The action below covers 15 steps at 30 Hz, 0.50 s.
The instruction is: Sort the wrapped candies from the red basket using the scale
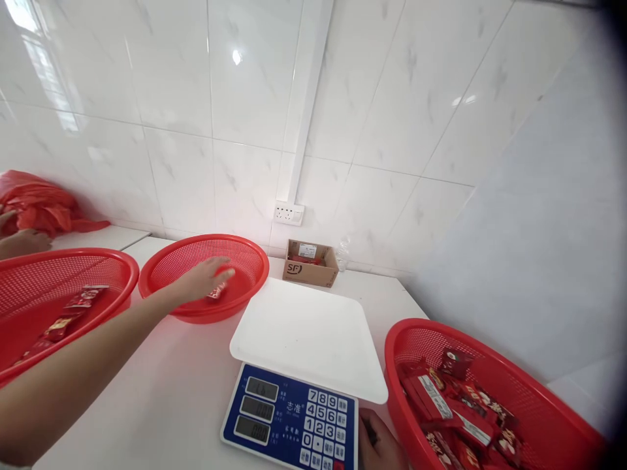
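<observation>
Left hand (203, 279) is reaching over the basket (252, 251) left of centre, fingers loosely open; red packet (215, 292) is lying or dropping under them, blur is hiding any contact. Fast, loose release could be bouncing it off the wall. Right hand (379, 447), bottom centre, is curling beside the scale (294, 418); can't tell its grip. A knuckle could be nudging the scale or hitting keys. Pan (306, 333) is sitting close to the lower-right basket (399, 365); rubbing could be skewing the reading.
</observation>
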Each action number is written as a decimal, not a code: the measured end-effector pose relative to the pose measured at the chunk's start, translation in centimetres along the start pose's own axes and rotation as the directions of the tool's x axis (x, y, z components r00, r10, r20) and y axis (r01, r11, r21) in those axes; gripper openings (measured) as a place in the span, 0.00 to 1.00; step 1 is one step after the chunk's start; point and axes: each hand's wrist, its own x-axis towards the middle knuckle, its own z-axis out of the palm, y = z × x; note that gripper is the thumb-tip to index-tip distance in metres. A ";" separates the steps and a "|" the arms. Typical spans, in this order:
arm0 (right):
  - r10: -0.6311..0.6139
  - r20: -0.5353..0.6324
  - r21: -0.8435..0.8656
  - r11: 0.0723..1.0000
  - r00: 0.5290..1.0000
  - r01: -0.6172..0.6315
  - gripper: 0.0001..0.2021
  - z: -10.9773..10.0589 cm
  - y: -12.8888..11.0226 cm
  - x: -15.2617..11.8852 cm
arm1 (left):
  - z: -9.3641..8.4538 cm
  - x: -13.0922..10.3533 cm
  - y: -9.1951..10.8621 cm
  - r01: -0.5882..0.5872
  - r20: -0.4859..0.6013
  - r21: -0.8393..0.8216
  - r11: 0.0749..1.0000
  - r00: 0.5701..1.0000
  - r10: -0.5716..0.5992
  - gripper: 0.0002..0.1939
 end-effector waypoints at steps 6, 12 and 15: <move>-0.015 -0.041 -0.055 0.998 0.999 0.012 0.17 0.3 0.5 0.2 | 3.3 -4.1 -0.6 -0.122 0.220 0.230 0.966 0.973 0.071 0.26; -0.017 -0.032 -0.029 0.999 0.999 0.016 0.16 0.0 0.0 0.0 | 4.1 -2.1 -1.2 -0.143 0.066 0.342 0.929 0.990 0.128 0.22; -0.062 -0.024 0.006 0.998 0.998 0.062 0.14 -0.2 -0.6 0.1 | 4.9 -2.1 -1.1 -0.150 -0.100 0.355 0.923 0.975 0.197 0.21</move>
